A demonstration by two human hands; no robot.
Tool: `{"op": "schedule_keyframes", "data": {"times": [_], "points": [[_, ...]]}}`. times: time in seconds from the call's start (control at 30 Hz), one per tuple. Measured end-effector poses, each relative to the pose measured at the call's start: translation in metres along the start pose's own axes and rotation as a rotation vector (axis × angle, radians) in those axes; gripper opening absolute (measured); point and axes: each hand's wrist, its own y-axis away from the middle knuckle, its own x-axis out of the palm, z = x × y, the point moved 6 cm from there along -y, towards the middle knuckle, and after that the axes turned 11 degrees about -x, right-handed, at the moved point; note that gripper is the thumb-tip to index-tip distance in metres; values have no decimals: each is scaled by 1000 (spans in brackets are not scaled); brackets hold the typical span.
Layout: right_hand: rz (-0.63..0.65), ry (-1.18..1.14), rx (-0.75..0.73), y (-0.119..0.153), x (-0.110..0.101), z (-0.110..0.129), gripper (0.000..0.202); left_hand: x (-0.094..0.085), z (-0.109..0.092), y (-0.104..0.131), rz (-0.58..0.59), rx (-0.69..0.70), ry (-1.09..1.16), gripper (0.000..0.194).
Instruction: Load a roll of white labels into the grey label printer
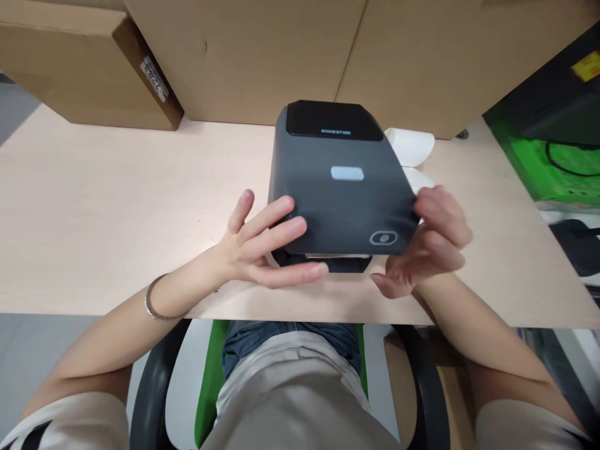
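Observation:
A dark grey label printer [319,200] stands on the table in front of me, with a glossy black panel and the word NIIMBOT on top. Under the front edge of its lid a thin white strip shows. My left hand [267,244] lies against the printer's front left corner, its fingers spread. At the front right corner my right hand [434,244] curls its fingers against the lid's edge, with the thumb lower down and slightly blurred. Behind the printer, on its right, a white paper roll [412,145] sits partly hidden.
Large cardboard boxes [262,56] wall off the back of the table [117,219]. A smaller cardboard box [70,69] with a handwritten label is at the back left. To the right are a black and green box [539,156] and a black object [576,244].

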Motion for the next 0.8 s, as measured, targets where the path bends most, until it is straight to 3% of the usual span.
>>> {"op": "schedule_keyframes", "data": {"times": [0.07,0.17,0.3,0.4,0.5,0.67,0.8], "points": [[-127,3,25,10,-2,-21,100,14,18,16,151,-201,34,54],[-146,66,58,10,-3,-34,96,30,36,31,325,-437,31,59],[-503,147,-75,-4,-32,4,85,28,31,18,379,-387,46,60],[-459,147,-79,-25,-37,29,78,15,22,3,327,-285,60,64],[-397,168,-16,-35,-39,32,73,-2,17,-6,186,-208,49,70],[-248,139,133,-35,-37,5,72,-16,13,-14,-61,-110,-54,61],[-255,12,149,-56,-49,-17,68,-11,22,-18,-60,-91,-128,61]]}}
